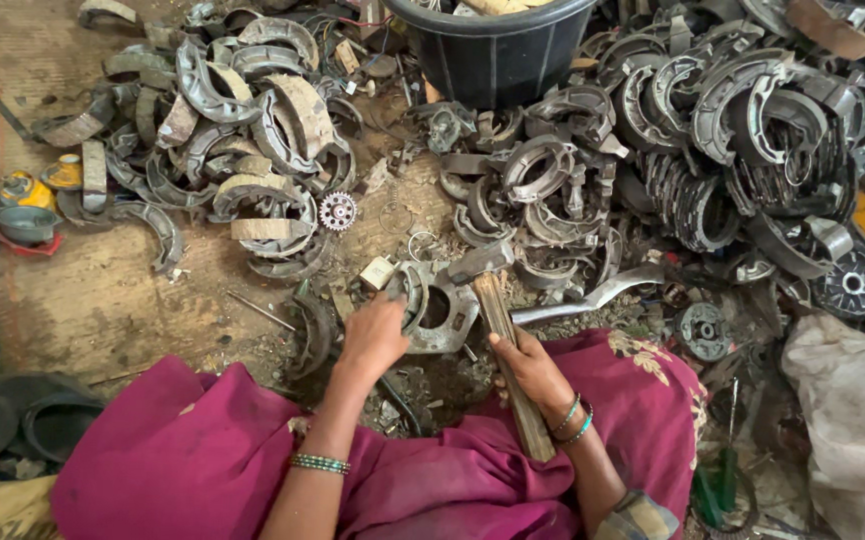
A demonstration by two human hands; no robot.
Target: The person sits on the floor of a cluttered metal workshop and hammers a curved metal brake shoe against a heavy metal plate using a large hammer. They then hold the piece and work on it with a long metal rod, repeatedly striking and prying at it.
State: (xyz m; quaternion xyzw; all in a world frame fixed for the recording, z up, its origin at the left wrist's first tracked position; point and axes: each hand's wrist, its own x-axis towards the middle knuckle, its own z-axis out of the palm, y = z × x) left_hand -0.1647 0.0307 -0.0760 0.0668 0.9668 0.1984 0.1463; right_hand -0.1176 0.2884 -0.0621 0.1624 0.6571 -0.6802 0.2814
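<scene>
My left hand (373, 335) grips the edge of a curved metal brake shoe (411, 292) that rests on a flat grey metal plate with a round hole (443, 310) on the dirt floor. My right hand (531, 372) is closed around the wooden handle (501, 320) of a hammer. The hammer's dark steel head (480, 262) lies just above the plate, close to the shoe. Magenta cloth (203, 450) covers my knees on both sides of the plate. Both wrists carry bangles.
Heaps of worn brake shoes (253, 130) lie at left, and more brake shoes (713, 130) at right. A black plastic tub (493, 50) stands at the top. A small gear (337, 210), a curved metal bar (593, 298), dark bowls (13, 420) and a pale sack (853, 420) lie around.
</scene>
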